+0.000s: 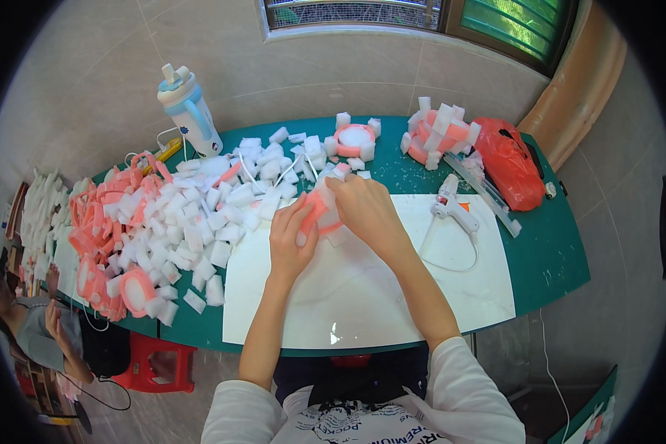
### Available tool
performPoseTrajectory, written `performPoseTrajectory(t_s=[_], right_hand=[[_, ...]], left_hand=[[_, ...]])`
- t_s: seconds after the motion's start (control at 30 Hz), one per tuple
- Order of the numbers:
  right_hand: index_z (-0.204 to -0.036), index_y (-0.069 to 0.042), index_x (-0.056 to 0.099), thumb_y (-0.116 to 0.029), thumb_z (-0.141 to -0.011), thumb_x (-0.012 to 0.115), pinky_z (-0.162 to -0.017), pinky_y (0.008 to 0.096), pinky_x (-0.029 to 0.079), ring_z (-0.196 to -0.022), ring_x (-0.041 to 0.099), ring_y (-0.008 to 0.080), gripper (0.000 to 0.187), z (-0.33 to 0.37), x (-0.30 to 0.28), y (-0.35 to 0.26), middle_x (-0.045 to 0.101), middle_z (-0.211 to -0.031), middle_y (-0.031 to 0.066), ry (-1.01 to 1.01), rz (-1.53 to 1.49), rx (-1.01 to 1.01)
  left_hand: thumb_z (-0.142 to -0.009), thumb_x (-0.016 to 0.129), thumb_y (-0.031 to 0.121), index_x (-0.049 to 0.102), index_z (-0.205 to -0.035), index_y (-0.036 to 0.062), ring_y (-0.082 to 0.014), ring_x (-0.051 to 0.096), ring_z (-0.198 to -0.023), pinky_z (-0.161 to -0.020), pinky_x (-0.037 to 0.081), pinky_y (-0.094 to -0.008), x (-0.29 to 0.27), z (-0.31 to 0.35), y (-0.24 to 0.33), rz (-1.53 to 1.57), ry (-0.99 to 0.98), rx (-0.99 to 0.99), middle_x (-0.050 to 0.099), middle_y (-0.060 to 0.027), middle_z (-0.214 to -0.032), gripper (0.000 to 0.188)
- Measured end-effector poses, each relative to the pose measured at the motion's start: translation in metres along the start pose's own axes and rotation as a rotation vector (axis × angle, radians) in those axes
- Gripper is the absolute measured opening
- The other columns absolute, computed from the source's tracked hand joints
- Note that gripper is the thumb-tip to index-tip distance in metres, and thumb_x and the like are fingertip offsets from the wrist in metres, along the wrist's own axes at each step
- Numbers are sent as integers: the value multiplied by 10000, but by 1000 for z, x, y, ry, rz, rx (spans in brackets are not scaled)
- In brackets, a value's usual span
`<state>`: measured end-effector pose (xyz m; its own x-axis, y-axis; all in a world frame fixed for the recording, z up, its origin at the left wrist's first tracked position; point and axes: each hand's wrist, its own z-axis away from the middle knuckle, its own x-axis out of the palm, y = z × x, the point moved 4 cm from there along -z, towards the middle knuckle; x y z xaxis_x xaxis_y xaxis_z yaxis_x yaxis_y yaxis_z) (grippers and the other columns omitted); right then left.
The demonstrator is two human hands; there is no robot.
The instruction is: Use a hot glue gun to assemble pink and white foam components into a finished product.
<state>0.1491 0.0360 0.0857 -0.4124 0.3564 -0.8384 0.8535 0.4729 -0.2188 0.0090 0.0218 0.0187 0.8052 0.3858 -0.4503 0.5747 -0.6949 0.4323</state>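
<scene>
Both hands meet over a pink foam ring (320,209) with white foam blocks stuck on it, held just above the far edge of the white sheet (362,296). The left hand (292,240) is closed around the ring's near side, thumb on top and fingers curled under. The right hand (366,207) covers it from 1 o'clock, fingers bent down and pinching at the top edge, where a white block shows.

The ring looks very light and soft, likely to dent or bend under a hard squeeze, and the glued blocks may snap off if knocked. It seems best held by the pink band between blocks, with a light pinch from both sides.

At 9 o'clock from the hands lies a heap of loose blocks (200,222), and past it more pink rings (100,222). At 3 o'clock a white glue gun (451,207) rests on the sheet with its cord looping toward the person. At 12 and 1 o'clock stand two finished rings (355,138) on the green table (547,259), then a red bag (509,164). A bottle (189,111) stands at 10 o'clock.

The right hand hides most of the ring, so its block count and any wet glue cannot be made out. At the left edge another person is cut off.
</scene>
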Motion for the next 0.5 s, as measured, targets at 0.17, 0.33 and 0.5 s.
performPoseTrajectory(t_s=[0.17,0.33,0.5], right_hand=[[-964,-40,611,-14,-743,532,-560,372,464,-631,598,295,236,0,0,-2,596,-717,161,1,4,-11],[-962,-45,614,-17,-746,531,-565,379,465,-652,599,299,234,0,1,3,598,-715,162,-33,4,23],[-966,-46,622,-18,-743,528,-586,393,470,-682,602,306,243,0,-3,4,601,-711,169,-41,-55,27]], left_hand=[[-689,615,25,593,-1042,1,-301,539,-946,-837,431,-367,-3,-2,0,-3,-3,10,558,-153,-1170,355],[-681,634,49,611,-961,20,-282,558,-918,-805,433,-357,-7,-14,-1,10,-114,24,596,-131,-1091,282],[-679,651,70,628,-821,27,-264,568,-872,-759,433,-341,-22,-45,-2,7,-221,218,627,-101,-922,150]])
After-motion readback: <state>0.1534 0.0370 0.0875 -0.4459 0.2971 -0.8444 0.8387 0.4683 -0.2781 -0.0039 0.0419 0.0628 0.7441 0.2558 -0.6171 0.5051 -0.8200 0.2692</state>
